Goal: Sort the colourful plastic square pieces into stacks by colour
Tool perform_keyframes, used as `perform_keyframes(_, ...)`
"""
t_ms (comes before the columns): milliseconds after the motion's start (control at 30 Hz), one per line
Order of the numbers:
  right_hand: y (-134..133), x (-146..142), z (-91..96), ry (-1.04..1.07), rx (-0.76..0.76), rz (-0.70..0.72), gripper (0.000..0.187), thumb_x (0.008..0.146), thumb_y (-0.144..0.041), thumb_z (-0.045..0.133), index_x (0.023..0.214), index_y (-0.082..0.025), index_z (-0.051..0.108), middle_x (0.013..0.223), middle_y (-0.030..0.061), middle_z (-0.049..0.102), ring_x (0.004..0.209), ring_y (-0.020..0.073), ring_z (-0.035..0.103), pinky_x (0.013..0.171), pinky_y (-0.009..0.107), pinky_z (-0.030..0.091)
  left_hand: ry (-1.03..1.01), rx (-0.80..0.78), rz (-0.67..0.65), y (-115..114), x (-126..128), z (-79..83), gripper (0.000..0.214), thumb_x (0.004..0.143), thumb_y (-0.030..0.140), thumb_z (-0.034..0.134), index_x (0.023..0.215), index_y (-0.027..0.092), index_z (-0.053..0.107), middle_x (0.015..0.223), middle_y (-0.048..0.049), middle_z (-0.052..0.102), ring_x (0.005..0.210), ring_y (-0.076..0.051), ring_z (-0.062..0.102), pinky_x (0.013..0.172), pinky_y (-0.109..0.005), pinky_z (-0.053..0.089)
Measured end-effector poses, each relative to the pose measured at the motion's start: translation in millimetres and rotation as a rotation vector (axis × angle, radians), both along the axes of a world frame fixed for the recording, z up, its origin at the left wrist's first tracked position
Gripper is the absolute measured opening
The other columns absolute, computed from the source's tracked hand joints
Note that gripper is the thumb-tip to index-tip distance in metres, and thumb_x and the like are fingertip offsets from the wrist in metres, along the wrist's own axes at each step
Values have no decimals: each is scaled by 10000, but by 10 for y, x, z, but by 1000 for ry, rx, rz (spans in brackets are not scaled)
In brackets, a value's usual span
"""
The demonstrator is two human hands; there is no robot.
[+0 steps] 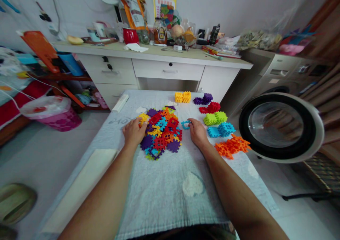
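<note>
A mixed pile of interlocking plastic building pieces (159, 143) in several colours lies in the middle of the cloth-covered table. At its left edge, my left hand (133, 133) is closed around a yellow interlocking piece (143, 117), between thumb and fingers. Just right of the pile, my right hand (198, 132) pinches a light blue interlocking frame piece (185, 124). Sorted groups stand along the right: yellow pieces (182, 97), purple pieces (204, 99), red pieces (211, 107), lime green pieces (215, 118), blue pieces (221, 129) and orange pieces (231, 146).
A small white box (120, 103) sits at the table's far left corner, and a long white strip (82, 190) runs along the left edge. Behind is a cluttered counter (156, 54) with drawers. A washing machine's open round door (281, 127) stands close on the right.
</note>
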State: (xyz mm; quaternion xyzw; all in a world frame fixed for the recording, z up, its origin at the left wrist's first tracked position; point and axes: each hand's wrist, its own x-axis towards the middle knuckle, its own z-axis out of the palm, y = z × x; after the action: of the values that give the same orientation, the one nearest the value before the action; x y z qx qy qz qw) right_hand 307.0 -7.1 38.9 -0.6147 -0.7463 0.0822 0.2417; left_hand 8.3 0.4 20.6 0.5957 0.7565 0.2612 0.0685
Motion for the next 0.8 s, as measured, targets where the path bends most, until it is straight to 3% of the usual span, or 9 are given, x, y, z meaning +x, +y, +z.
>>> perform_keyframes(100, -17, 10, 25, 29, -37, -27, 459, 1015, -212, 283, 1379, -122, 548, 1162, 140, 704, 1077, 220, 630, 963, 327, 442, -41, 23, -16, 2, -3, -14, 446, 943, 456, 420, 1269, 220, 614, 1312, -103, 666, 1245, -302, 563, 1095, -477, 339)
perform_keyframes(233, -29, 24, 36, -149, -102, -39, 429, 999, -207, 343, 1337, -122, 593, 1215, 160, 661, 1134, 237, 587, 989, 334, 407, -81, 58, -31, 11, -13, -41, 441, 939, 443, 436, 1272, 213, 611, 1284, -93, 683, 1219, -269, 591, 1095, -446, 352)
perform_keyframes(467, -79, 8, 118, -309, -151, -64, 519, 927, -467, 546, 1354, -177, 595, 1289, 159, 603, 1187, 297, 524, 1023, 395, 364, -88, 75, -54, 14, -19, -31, 447, 930, 425, 441, 1263, 187, 620, 1280, -118, 670, 1207, -271, 596, 1084, -435, 377)
perform_keyframes(633, -95, 15, 147, -302, -192, -2, 488, 863, -309, 596, 1331, -170, 605, 1248, 148, 619, 1153, 275, 540, 993, 357, 374, -61, 59, -56, 11, -16, -25, 441, 934, 433, 437, 1257, 196, 621, 1301, -114, 659, 1225, -275, 584, 1084, -436, 376)
perform_keyframes(800, -81, 114, 239, -351, -206, 64, 648, 765, -113, 572, 1411, -136, 535, 1348, 154, 563, 1179, 281, 502, 992, 353, 375, -34, 45, -63, 16, -19, -38, 442, 939, 442, 425, 1254, 201, 621, 1307, -119, 653, 1245, -285, 569, 1084, -445, 368)
